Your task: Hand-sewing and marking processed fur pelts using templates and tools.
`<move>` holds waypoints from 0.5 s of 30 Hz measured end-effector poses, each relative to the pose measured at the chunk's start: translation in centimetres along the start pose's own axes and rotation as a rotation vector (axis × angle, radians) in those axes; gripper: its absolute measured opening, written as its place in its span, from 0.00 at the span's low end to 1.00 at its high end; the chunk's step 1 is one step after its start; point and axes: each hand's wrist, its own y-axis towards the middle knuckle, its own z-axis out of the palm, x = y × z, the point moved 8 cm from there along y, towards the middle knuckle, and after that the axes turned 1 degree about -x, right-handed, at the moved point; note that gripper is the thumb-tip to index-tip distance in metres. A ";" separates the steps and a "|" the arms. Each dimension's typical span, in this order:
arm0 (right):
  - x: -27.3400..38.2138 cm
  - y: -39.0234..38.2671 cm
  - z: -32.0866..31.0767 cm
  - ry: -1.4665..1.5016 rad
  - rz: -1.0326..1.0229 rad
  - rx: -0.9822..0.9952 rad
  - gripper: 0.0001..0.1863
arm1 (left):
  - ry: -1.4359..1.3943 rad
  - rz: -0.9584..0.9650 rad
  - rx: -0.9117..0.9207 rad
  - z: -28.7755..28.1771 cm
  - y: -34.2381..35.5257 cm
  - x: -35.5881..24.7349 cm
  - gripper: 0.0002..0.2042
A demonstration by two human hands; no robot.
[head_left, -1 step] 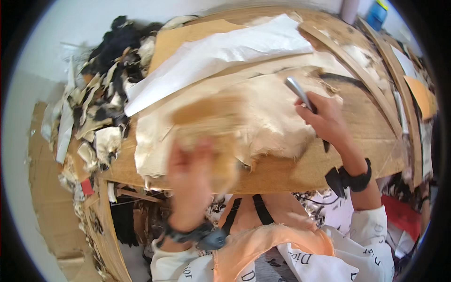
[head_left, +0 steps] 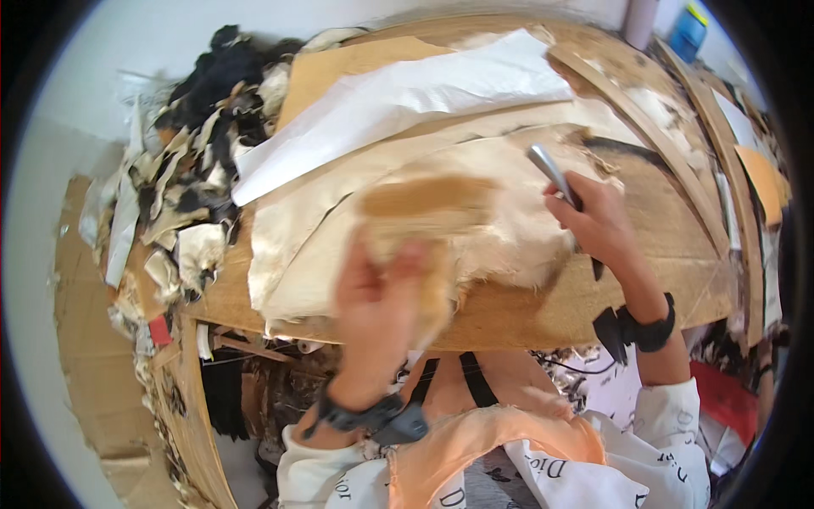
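Observation:
My left hand [head_left: 381, 284] is closed on a tan-and-cream piece [head_left: 428, 199], probably fur hide, which is smeared by motion. It is over the left-middle part of a large cream pelt [head_left: 509, 237]. Farther right, my right hand [head_left: 598, 212] is closed around a slim silver cutting knife [head_left: 551, 170]. The knife's silver end points up and to the left, and a dark end shows below the hand. Behind the pelt, a white sheet [head_left: 407, 93] lies across the table on a tan board [head_left: 348, 68].
Black and cream fur scraps [head_left: 199, 161] are heaped at the left. Along the right run long wooden strips [head_left: 644, 127]. A blue bottle [head_left: 687, 34] stands at the far right corner. The wooden table's [head_left: 509, 318] front edge is close to my body.
My left hand has moved right and slightly up with the tan-and-cream piece. My right hand and its knife are slightly farther right and lower, as the whole view has shifted a little.

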 end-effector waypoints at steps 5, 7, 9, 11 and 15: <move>-1.0 -0.7 -0.6 -0.093 0.029 0.043 0.10 | 0.023 -0.016 0.040 2.1 0.9 4.4 0.21; -1.1 -0.6 -0.5 -0.111 0.029 0.058 0.10 | -0.025 -0.024 0.027 2.2 0.8 5.0 0.21; -0.8 -0.4 -0.2 -0.104 0.033 0.066 0.10 | 0.024 -0.103 0.048 2.2 0.7 6.4 0.22; -0.6 -0.2 0.2 -0.120 0.039 0.078 0.10 | 0.189 -0.167 0.112 1.7 0.1 7.3 0.21; -0.9 0.1 -0.1 -0.192 -0.157 -0.076 0.09 | 0.333 -0.206 0.283 -2.0 0.3 5.6 0.19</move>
